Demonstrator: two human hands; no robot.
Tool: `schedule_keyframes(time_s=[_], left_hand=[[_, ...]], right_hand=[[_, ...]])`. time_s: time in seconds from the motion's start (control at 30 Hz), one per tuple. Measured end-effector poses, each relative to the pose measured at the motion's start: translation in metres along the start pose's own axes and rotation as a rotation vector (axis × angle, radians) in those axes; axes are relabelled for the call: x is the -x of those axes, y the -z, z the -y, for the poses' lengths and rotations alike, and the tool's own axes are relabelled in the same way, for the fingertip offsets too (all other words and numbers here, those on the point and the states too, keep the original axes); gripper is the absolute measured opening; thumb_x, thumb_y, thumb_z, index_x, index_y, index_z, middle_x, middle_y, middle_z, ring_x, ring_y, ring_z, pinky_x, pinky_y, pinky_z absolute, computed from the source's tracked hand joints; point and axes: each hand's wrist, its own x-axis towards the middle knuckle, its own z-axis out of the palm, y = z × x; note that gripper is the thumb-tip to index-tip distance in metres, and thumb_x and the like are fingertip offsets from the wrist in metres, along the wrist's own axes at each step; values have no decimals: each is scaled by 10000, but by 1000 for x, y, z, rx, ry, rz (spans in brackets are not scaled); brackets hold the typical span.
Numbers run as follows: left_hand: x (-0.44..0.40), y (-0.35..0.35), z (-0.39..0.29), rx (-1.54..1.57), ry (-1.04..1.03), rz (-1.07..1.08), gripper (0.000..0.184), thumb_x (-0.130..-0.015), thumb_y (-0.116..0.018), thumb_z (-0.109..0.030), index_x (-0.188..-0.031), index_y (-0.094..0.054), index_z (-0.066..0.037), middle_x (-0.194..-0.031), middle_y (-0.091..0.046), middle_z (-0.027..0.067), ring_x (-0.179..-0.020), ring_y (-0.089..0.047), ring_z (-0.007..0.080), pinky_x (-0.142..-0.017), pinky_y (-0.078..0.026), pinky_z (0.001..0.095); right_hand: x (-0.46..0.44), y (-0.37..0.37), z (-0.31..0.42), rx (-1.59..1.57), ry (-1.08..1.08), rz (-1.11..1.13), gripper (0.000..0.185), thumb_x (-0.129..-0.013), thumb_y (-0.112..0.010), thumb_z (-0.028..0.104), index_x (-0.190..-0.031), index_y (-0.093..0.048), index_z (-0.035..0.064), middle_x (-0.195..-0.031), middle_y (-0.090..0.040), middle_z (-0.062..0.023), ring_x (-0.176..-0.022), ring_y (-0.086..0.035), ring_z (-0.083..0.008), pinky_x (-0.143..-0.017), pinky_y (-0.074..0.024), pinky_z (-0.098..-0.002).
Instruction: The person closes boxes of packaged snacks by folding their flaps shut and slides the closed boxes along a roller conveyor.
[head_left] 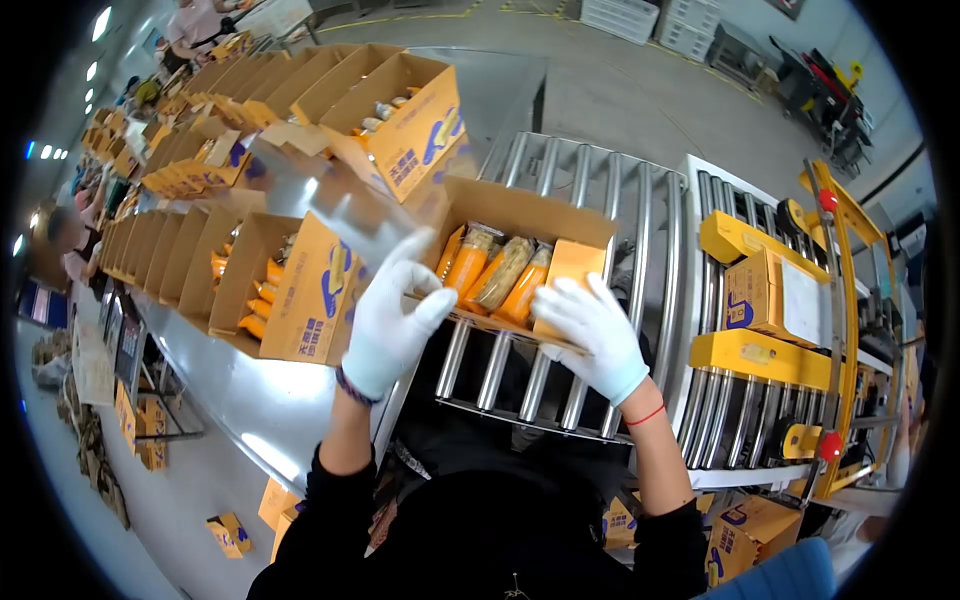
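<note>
An open cardboard box (520, 208) with orange and clear food packets (502, 272) inside stands on the metal rollers in front of me. My right hand (592, 325), in a white glove, lies with fingers spread over the box's right end, against an orange-brown flap (575, 265). My left hand (395, 315), also gloved in white, is beside the box's left end, its thumb and fingers apart and nothing between them. Left of it stands another open box (312, 300) with orange packets.
Rows of open filled boxes (410, 125) line the steel table (225, 375) at left. Rollers (645, 230) lead right to a yellow-framed machine (765, 362) holding a closed box (755, 290). People work at the far upper left. More boxes (745, 535) sit below.
</note>
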Motion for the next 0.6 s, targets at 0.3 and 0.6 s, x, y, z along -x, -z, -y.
schedule_keyframes(time_s=[0.3,0.6], left_hand=[[-65,-80,54,-356,-327,-326,376,-888,-795,-186,-1151,-624,21,-1126,-643,142,-952,-666,308,-896,-534,400],[-66,-208,2,456,164,-103,412,-975,-682,-215,-1301,-591,21,-1157,-660,162,-1088,-653,255,-964,-525,381]], right_hand=[[-42,40,-10,307,-246,-127,861,-708,-866,315,-1450,-520,46,-1445,-529,-142,-1310,-514,-323,-1187,-349,-504],[18,30,-49,475,-449,60,1114,-603,-926,269,-1542,-386,7,-1565,-441,-160,-1467,-378,-374,-1256,-251,-514]])
